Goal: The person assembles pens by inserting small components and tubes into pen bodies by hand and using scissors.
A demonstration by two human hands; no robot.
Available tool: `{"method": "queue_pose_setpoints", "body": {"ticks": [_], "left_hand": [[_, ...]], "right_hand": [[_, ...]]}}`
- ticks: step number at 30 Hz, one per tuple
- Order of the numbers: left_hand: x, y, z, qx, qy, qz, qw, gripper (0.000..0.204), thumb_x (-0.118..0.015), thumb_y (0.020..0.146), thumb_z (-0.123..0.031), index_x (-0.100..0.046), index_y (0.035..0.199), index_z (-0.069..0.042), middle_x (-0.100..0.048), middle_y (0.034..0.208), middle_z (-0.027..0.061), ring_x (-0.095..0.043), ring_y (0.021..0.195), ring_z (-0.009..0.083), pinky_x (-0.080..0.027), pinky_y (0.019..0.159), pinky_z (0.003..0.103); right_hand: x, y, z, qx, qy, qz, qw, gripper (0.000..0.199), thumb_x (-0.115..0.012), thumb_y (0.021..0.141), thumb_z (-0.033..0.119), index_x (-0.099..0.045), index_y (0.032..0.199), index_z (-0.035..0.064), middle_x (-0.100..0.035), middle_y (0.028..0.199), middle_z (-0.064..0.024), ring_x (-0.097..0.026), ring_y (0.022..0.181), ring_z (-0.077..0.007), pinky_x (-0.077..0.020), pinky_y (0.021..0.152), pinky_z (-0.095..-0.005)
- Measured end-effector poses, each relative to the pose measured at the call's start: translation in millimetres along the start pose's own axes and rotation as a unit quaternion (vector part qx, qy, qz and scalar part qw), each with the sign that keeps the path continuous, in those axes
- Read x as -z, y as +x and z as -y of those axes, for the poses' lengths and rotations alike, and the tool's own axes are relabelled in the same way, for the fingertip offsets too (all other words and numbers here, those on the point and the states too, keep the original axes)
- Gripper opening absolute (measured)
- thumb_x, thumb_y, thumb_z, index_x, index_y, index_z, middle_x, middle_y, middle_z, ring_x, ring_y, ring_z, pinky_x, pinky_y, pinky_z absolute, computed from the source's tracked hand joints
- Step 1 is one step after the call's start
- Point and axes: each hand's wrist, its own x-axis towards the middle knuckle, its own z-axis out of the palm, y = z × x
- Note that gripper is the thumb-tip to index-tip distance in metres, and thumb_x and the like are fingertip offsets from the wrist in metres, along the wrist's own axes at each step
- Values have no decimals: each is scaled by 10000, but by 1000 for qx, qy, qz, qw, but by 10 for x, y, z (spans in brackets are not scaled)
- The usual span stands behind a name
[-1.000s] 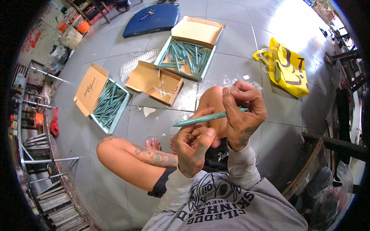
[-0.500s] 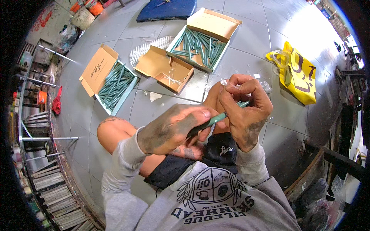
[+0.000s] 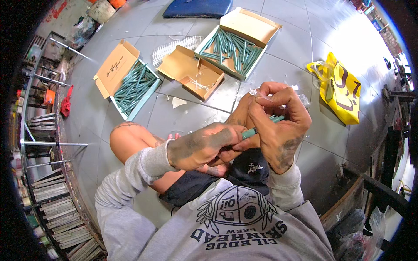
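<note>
My left hand [image 3: 204,148] is closed around a green pen [image 3: 249,133], most of it hidden inside the fist. Its visible end points toward my right hand [image 3: 283,130]. That hand is closed too, thumb and forefinger pinched together with a small whitish bit [image 3: 253,92] at their tips. Ends of several more green pens [image 3: 276,118] poke out between its palm and fingers. Both hands are close together above my bent legs.
Ahead on the tiled floor, an open box of green pens [image 3: 143,98] lies at left and another [image 3: 226,71] farther back. Between them are a small brown box [image 3: 212,92] with white sticks and a clear ridged tray [image 3: 174,50]. A yellow bag [image 3: 339,93] lies right.
My left hand has moved slightly right, so less of the pen shows between the hands. My right hand keeps its pinch. The view has shifted a little.
</note>
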Motion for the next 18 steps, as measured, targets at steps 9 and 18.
{"method": "queue_pose_setpoints", "body": {"ticks": [9, 18], "left_hand": [[-104, -25, -12, -77, 95, 32, 992, 468, -461, 949, -540, -454, 955, -72, -348, 670, -41, -293, 513, 53, -267, 454, 195], [-100, -110, -34, -78, 102, 17, 992, 592, -508, 925, -546, -465, 1117, 12, -383, 728, -12, -363, 588, 70, -315, 522, 199]], "right_hand": [[-5, -7, -5, 3, -19, 4, 1000, 133, -672, 683, -69, -614, 769, 16, -639, 850, -60, -591, 696, -80, -471, 554, -212], [-81, 33, 64, 0, -30, 4, 1000, 122, -671, 657, -39, -610, 734, 34, -647, 810, -38, -560, 614, -71, -440, 529, -213]]}}
